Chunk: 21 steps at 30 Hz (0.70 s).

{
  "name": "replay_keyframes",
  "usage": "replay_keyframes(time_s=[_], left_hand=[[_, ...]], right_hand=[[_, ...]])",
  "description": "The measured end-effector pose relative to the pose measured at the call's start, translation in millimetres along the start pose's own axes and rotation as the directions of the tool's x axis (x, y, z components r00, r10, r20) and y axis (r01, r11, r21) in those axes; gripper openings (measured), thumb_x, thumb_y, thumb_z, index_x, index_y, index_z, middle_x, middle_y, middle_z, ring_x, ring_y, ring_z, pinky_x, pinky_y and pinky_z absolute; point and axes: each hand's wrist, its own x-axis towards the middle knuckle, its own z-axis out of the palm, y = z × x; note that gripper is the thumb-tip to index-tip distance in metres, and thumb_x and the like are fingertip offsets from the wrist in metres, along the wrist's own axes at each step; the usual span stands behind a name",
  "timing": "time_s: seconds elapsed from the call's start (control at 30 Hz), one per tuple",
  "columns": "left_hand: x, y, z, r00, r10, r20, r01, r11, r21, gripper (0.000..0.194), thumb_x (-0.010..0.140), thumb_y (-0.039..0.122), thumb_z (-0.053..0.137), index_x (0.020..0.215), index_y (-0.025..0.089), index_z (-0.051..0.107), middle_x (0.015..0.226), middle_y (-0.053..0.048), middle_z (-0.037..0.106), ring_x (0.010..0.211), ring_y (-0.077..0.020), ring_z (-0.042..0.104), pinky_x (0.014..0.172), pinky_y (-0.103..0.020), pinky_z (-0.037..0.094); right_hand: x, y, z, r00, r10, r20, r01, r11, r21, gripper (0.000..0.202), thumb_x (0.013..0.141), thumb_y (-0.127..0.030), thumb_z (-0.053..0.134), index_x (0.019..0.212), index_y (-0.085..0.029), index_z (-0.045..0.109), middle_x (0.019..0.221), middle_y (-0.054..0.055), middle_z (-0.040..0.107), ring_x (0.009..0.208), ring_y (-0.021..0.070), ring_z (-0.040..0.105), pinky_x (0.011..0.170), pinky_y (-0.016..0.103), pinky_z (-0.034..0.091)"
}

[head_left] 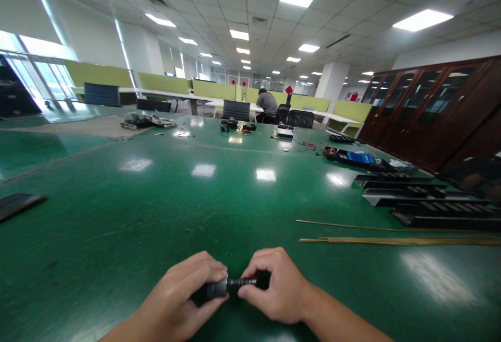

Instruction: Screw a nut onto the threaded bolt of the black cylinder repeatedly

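Low in the middle of the view, a dark cylindrical part with a thin ribbed shaft lies sideways just over the green tabletop. The fingers and thumb of my left hand are wrapped round the thick cylinder. My right hand has its thumb and forefinger closed round the free end of the shaft, on the right side. The shaft points from the cylinder toward my right hand. Its tip is partly hidden between those fingers.
Thin brass-coloured rods lie at the right, with black metal channels behind them. A dark flat slab sits at the left edge. Electronics and a blue pack are farther back. A person sits beyond the table.
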Motion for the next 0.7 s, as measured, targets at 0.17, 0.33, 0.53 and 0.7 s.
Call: replay_keyframes(time_s=[0.17,0.33,0.53,0.7], left_hand=[[-1.9,-1.2,-0.9,1.0,0.012,-0.007,-0.011,1.0,0.021,0.034,0.084,0.004,0.068,0.114,0.018,0.059,0.103,-0.009,0.067,0.094,-0.0177,0.064,0.078,-0.029,0.055],[-1.2,-1.4,-1.4,1.0,0.006,-0.02,-0.005,1.0,0.024,0.032,0.084,0.003,0.068,0.112,0.017,0.059,0.102,-0.009,0.067,0.093,-0.0174,0.064,0.078,-0.029,0.056],[3.6,0.3,-5.1,1.0,0.01,-0.019,-0.01,0.999,0.03,0.03,0.085,0.003,0.067,0.111,0.017,0.059,0.102,-0.009,0.067,0.094,-0.0177,0.065,0.08,-0.029,0.056],[4.2,-0.3,-6.8,0.999,0.023,-0.03,-0.021,0.999,0.04,0.031,0.084,0.003,0.068,0.111,0.017,0.06,0.102,-0.009,0.068,0.094,-0.018,0.066,0.08,-0.028,0.057]], right_hand=[[-1.3,-0.6,-1.1,1.0,-0.005,-0.01,0.005,1.0,0.005,0.01,0.077,-0.026,0.078,0.083,-0.019,0.076,0.075,0.001,0.072,0.068,0.0159,0.066,0.066,0.026,0.046],[-1.3,-2.1,-1.8,0.999,-0.004,-0.039,0.004,1.0,-0.003,0.008,0.076,-0.025,0.078,0.081,-0.019,0.075,0.074,0.001,0.072,0.067,0.0158,0.066,0.067,0.026,0.046],[0.3,-4.8,-4.0,0.998,-0.006,-0.058,0.007,1.0,0.013,0.006,0.076,-0.024,0.077,0.08,-0.019,0.075,0.074,0.001,0.072,0.067,0.0166,0.067,0.067,0.027,0.048],[0.9,-4.2,-6.5,0.998,-0.002,-0.055,0.002,1.0,0.0,0.006,0.076,-0.024,0.076,0.08,-0.02,0.075,0.074,0.001,0.072,0.067,0.0168,0.067,0.067,0.027,0.047]])
